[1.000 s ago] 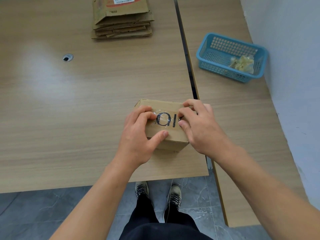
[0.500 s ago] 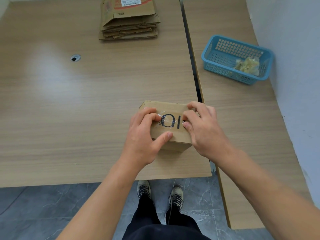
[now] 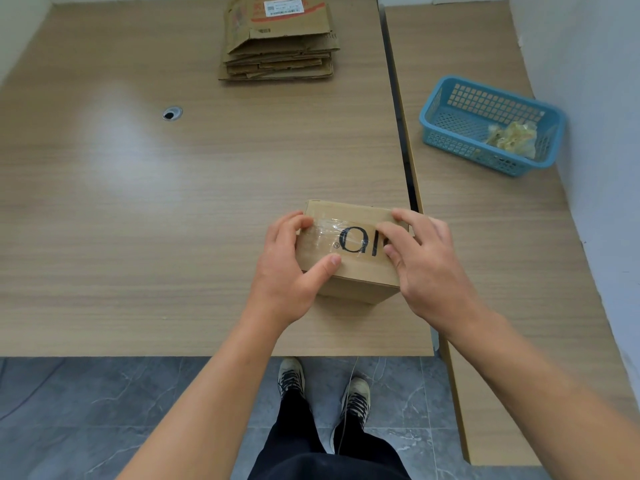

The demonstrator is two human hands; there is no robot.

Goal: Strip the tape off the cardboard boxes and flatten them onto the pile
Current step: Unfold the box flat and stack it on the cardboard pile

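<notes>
Left grip (image 3: 287, 271) clasps the box (image 3: 360, 270) at its left end; right grip (image 3: 429, 268) pinches the tape (image 3: 327, 230).

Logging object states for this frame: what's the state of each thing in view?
cardboard box: closed, taped, upright on the table.
tape: unpeeled, wrinkled across the box top.
pile: flattened, stacked.
blue basket: upright, holding a crumpled wad.
left hand: grips the box's left end.
right hand: fingers curled on the box's right end.
</notes>
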